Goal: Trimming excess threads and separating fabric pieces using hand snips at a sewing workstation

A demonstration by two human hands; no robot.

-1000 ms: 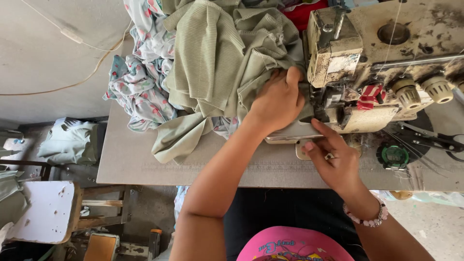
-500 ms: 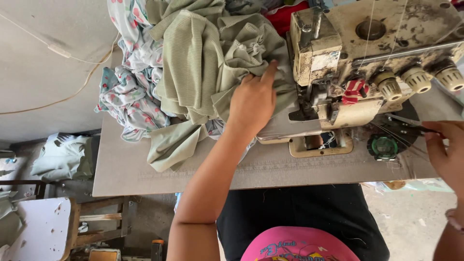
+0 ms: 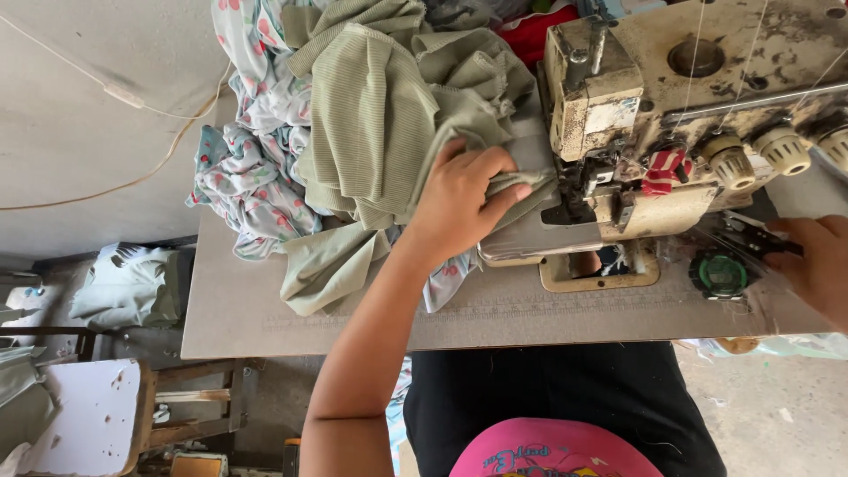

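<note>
In the head view, the left hand pinches with a closed grip the green cloth on the counter, beside the sewing machine. The right hand holds black scissors, fingers closed around them.

On your surface, top left, you've got a floral-print cloth heap, white w/ red and teal bits, and a red fabric scrap just beside the machine's back. A green round spool sits near the front right edge. Off the surface: thin cord along the wall, pale cloth bundle on the floor, and a white wooden stool bottom left.
</note>
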